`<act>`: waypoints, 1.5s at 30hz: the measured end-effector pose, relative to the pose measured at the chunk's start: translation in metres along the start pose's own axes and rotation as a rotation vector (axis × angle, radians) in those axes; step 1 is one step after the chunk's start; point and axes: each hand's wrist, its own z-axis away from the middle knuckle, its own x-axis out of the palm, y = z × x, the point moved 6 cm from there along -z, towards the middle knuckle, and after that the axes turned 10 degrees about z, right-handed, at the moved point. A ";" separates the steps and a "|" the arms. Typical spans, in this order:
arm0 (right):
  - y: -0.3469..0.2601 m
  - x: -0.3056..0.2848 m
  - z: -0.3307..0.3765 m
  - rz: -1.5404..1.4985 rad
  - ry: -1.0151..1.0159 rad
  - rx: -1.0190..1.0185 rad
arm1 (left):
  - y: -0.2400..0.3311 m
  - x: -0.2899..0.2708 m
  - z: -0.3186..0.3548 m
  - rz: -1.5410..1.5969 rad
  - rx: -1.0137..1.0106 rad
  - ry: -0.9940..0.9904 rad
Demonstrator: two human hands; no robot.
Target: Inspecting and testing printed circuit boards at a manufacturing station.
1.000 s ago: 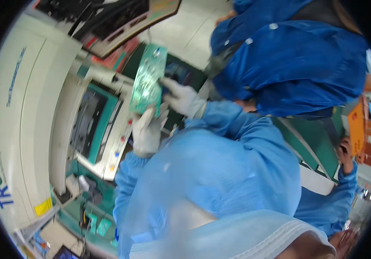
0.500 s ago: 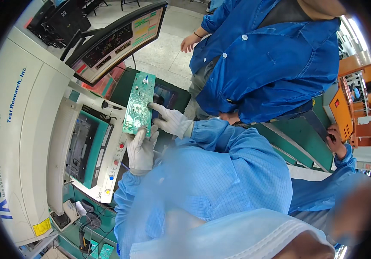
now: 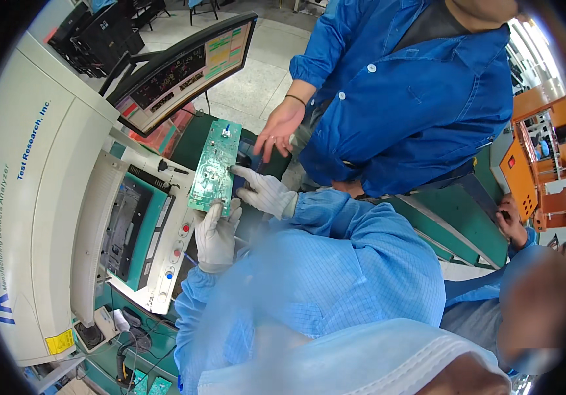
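A long green circuit board (image 3: 216, 168), dotted with solder points and small parts, is held up in front of me and tilted. My left hand (image 3: 216, 238), in a white glove, is closed on its near end. My right hand (image 3: 263, 191), gloved as well, is at the board's right edge with its index finger extended to touch it; the other fingers are curled. Just beyond the board's right side hangs a co-worker's bare open hand (image 3: 281, 128), palm up, not touching the board.
To the left stands a large white test machine (image 3: 39, 178) with an open bay (image 3: 128, 227) and coloured buttons (image 3: 177, 253). A monitor (image 3: 187, 72) leans above it. One co-worker in a blue coat (image 3: 401, 112) stands opposite; another person's hand (image 3: 510, 220) is at right, near an orange box (image 3: 516, 164).
The co-worker's hand has come down and forward toward the board, opening palm up. My hands and the board have shifted only slightly in the picture.
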 end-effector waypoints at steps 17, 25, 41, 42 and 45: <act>-0.004 0.010 0.008 0.032 -0.317 -0.015 | 0.003 0.004 0.002 0.014 0.023 -0.019; 0.007 0.027 0.019 0.029 -0.486 -0.046 | 0.005 0.030 0.003 -0.682 0.217 -0.321; 0.009 0.044 0.009 0.125 -0.524 -0.202 | -0.002 -0.014 0.000 -0.191 -0.046 0.038; 0.009 0.045 0.008 0.128 -0.538 -0.190 | -0.002 -0.014 0.000 -0.183 -0.049 0.036; 0.008 0.043 0.009 0.134 -0.544 -0.181 | -0.004 -0.014 0.000 -0.165 -0.064 0.038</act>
